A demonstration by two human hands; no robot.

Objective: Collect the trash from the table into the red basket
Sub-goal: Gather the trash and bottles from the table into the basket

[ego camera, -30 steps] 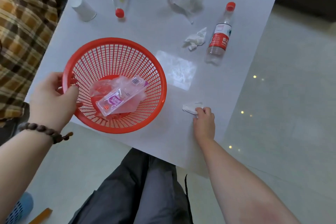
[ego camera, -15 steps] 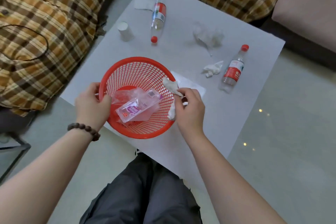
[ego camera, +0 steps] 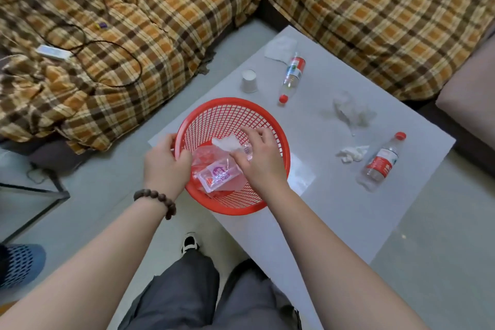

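Observation:
The red basket (ego camera: 233,112) stands at the near left corner of the white table (ego camera: 334,211). My left hand (ego camera: 166,166) grips its left rim. My right hand (ego camera: 261,158) hovers inside it, fingers spread. A white crumpled tissue (ego camera: 226,143) lies at its thumb and forefinger, on top of a clear plastic wrapper (ego camera: 217,175). On the table lie two bottles with red caps (ego camera: 292,78) (ego camera: 381,163), a paper cup (ego camera: 249,82), a second tissue (ego camera: 352,154), a crumpled clear film (ego camera: 351,112), a flat clear sheet (ego camera: 301,175) and a white napkin (ego camera: 280,47).
A plaid-covered sofa (ego camera: 134,21) wraps around the table's far and left sides, with a cable and a white device (ego camera: 53,51) on it. My legs (ego camera: 203,297) are below the table's near edge. A blue slipper (ego camera: 21,262) rests on the floor at left.
My right hand picked the tissue up from the table's near edge and carried it left over the rim into the basket. The view tilted up and back.

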